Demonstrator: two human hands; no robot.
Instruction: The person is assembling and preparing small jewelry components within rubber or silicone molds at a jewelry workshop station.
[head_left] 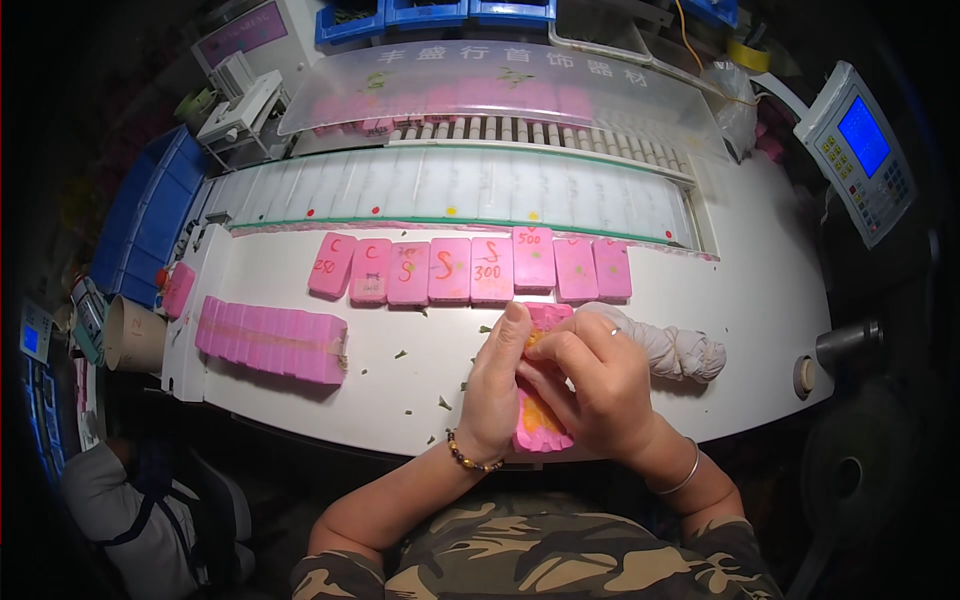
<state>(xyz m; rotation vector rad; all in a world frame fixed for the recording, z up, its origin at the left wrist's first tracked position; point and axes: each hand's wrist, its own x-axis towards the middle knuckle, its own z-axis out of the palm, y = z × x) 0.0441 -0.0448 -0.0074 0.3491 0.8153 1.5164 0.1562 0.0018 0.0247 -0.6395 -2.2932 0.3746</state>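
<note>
From my remote feed I saw a white bench [770, 280] | eight pink rectangular blocks [490, 270] lay in a row across it | left hand [487, 385] and right hand [605, 375] met before them | between, left grip held an oblong pink block with orange inside [537, 425]; right fingertips bent over it, grip I couldn't tell.

A workshop fitted out for bench production: the white tabletop [770, 310] carries a keypad console [862, 140] with a blue screen, a bank of pale rollers [520, 130] and a translucent cover [660, 98]. Pink blocks [450, 270] with handwritten marks line up in front, blue bins [430, 12] sit along the back, and a second lit screen [37, 338] glows at far left.
</note>
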